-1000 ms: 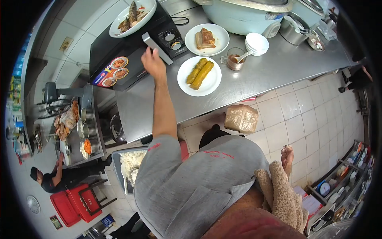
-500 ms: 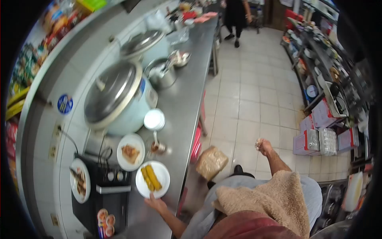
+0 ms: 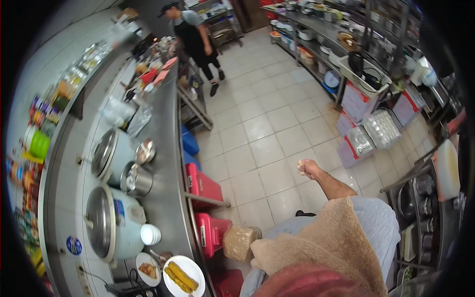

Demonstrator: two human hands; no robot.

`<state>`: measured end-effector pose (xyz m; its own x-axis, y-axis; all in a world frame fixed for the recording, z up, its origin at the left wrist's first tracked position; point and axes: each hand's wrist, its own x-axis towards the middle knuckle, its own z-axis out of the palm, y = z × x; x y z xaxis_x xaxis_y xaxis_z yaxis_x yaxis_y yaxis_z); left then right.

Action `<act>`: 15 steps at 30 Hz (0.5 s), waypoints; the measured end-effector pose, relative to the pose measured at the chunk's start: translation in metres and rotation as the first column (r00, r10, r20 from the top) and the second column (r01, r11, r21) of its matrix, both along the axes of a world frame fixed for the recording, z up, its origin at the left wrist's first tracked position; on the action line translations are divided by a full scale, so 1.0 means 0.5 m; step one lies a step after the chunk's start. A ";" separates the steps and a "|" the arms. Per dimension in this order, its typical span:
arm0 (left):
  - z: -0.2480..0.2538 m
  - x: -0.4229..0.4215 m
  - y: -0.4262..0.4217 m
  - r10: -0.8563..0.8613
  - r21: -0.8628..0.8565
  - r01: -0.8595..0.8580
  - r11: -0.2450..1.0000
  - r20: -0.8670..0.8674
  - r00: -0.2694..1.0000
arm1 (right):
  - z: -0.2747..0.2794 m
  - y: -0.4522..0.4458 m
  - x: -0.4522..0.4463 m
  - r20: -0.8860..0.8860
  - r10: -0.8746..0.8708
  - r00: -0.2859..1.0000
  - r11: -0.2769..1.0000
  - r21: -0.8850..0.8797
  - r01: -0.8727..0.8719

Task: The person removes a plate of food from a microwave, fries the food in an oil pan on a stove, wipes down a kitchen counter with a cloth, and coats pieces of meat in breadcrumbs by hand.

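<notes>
A white plate (image 3: 198, 270) with two long yellow food pieces (image 3: 180, 277) is at the bottom, overlapping the steel counter's front edge. Only a fingertip of my left hand (image 3: 191, 295) shows, at the plate's lower rim; the rest is cut off by the frame. The plate looks raised towards me. Out over the floor, my right hand (image 3: 310, 169) is closed around a small whitish crumpled thing (image 3: 300, 167) whose kind I cannot make out. Beside the held plate, another plate (image 3: 142, 258) with browned food stands on the counter, near a stack of white cups (image 3: 151, 234).
Two large rice cookers (image 3: 123, 222) and a metal pot (image 3: 137, 179) line the steel counter (image 3: 166, 143). Below it are red bins (image 3: 210, 232) and a brown wrapped package (image 3: 239, 243). A person in a black apron (image 3: 193, 42) stands ahead. Boxes (image 3: 356, 141) and shelving occupy the right.
My view has swung leftward and up, showing more of the aisle and the person. The plate of yellow food now looks larger against the things around it. My right hand stays closed.
</notes>
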<state>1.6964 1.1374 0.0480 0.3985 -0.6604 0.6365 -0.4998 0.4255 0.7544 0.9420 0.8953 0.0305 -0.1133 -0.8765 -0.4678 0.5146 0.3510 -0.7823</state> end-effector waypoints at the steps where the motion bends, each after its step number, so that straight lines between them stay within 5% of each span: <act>1: 0.035 -0.042 -0.002 0.379 0.313 -0.280 0.908 -0.322 0.868 | 0.000 -0.007 -0.041 -0.023 -0.036 0.999 0.999 -0.001 0.036; 3: 0.228 -0.296 -0.169 0.366 0.366 -0.186 0.912 -0.518 0.773 | 0.032 -0.016 -0.089 -0.043 -0.091 0.995 0.996 0.005 0.092; 6: 0.334 -0.510 -0.338 0.284 0.360 -0.043 0.932 -0.652 0.703 | 0.096 -0.026 -0.150 -0.055 -0.308 0.950 0.949 0.057 0.311; 15: 0.308 -0.863 -0.786 -0.114 0.296 0.419 0.859 -0.685 0.719 | 0.045 -0.115 -0.404 0.023 -0.411 0.911 0.911 -0.033 0.412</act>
